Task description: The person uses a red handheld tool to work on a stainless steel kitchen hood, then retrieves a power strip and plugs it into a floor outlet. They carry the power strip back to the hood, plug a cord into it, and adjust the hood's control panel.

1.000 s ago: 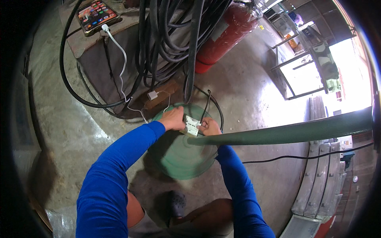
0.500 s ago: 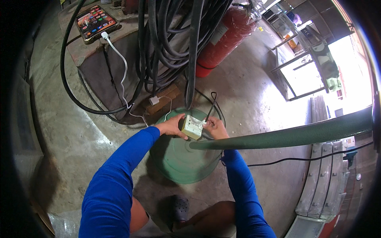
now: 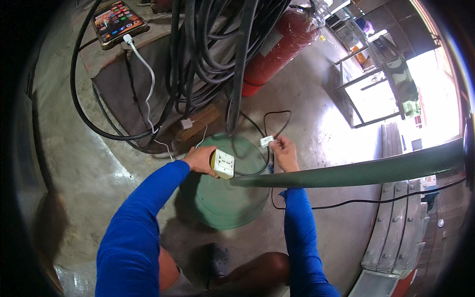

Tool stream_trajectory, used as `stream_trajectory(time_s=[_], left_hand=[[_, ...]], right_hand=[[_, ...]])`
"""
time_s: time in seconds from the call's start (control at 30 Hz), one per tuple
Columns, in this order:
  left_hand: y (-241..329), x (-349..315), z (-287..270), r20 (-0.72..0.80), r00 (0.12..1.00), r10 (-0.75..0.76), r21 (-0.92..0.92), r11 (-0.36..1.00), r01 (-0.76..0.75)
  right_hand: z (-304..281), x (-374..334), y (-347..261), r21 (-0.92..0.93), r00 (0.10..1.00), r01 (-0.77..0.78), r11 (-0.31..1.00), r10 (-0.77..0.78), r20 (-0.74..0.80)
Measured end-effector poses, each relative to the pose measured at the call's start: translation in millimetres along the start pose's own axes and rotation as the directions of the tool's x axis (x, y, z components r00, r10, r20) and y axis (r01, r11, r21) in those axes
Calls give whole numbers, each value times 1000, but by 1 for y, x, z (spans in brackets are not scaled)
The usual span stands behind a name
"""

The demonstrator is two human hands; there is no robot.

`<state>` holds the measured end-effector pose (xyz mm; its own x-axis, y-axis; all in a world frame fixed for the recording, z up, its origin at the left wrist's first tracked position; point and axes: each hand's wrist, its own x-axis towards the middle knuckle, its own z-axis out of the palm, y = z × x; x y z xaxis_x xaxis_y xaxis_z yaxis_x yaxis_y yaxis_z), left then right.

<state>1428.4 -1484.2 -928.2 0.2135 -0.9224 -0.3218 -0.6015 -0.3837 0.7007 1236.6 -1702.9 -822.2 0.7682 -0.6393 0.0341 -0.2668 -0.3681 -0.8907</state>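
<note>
My left hand point(image 3: 201, 160) is wrapped around a white electrical socket box point(image 3: 225, 164) with yellowish sides. The box's slotted face is turned up, above the round green base point(image 3: 217, 210). To the right, my right hand point(image 3: 285, 152) pinches a small flat white piece point(image 3: 266, 141) between thumb and fingers. A thin black cord point(image 3: 277, 112) loops right beside that piece; whether it joins it I cannot tell. A gap separates the piece from the box.
A green pole point(image 3: 346, 171) runs right from the base. Black cable coils point(image 3: 208, 59) hang ahead, beside a plastic-wrapped red cylinder point(image 3: 282, 44). A phone point(image 3: 118, 24) with a white charging cable point(image 3: 148, 79) lies far left. A white charger point(image 3: 186, 123) sits near a wooden block point(image 3: 204, 119).
My right hand has moved right and away from the socket box, taking the small white piece with it. My left hand has shifted slightly left and turned the box.
</note>
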Motion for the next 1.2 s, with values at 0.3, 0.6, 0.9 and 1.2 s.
stream_trajectory(time_s=[0.3,0.6,0.9,1.2], left_hand=[[-3,-30,-40,-321,937,140,-181,962,-206],[4,-200,-83,-368,925,93,-350,908,-230],[118,-452,-91,-358,916,-181,-692,710,-130],[248,-626,-119,124,852,-508,-928,-364,-82]], right_hand=[[-43,-18,59,185,889,-223,957,278,-364],[-43,-88,176,305,772,-299,904,417,-480],[85,-250,4,-105,659,-739,666,746,94],[106,-156,-142,89,436,-897,432,834,339]])
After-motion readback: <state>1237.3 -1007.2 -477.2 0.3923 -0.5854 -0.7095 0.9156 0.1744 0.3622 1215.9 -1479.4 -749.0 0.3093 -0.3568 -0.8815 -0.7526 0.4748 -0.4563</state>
